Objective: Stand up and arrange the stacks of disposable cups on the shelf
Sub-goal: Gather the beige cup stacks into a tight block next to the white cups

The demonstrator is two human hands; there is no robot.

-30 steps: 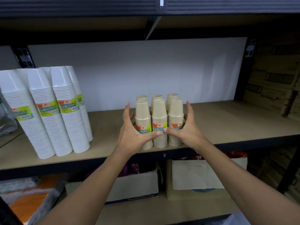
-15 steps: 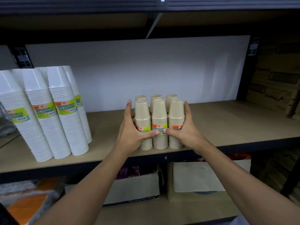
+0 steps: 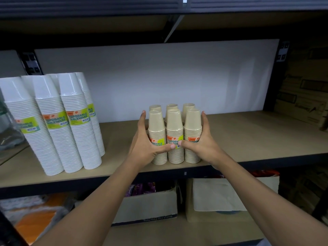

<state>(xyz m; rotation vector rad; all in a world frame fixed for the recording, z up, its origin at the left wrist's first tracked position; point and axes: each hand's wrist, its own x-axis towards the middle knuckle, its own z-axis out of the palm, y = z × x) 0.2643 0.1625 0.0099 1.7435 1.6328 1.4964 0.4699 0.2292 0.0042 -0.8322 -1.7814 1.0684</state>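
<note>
Several short stacks of beige disposable cups [image 3: 174,132], upside down and wrapped in labelled sleeves, stand in two tight rows near the front of the wooden shelf [image 3: 257,139]. My left hand [image 3: 143,148] presses flat against the group's left side with its thumb lying across the front. Mirroring it, my right hand [image 3: 204,148] presses on the right side, and the two thumbs nearly meet on the middle stack. Several taller white cup stacks [image 3: 58,125] stand upright at the shelf's left.
A white back panel closes the shelf behind the cups. Cardboard cartons [image 3: 305,96] fill the far right, and a clear plastic bag [image 3: 8,132] sits at the far left. On the lower shelf are open boxes [image 3: 145,206] and a box of napkins [image 3: 218,197].
Both hands have closed in from the sides until they press against the beige stacks, and the stacks now stand tighter together. The white stacks have not moved.
</note>
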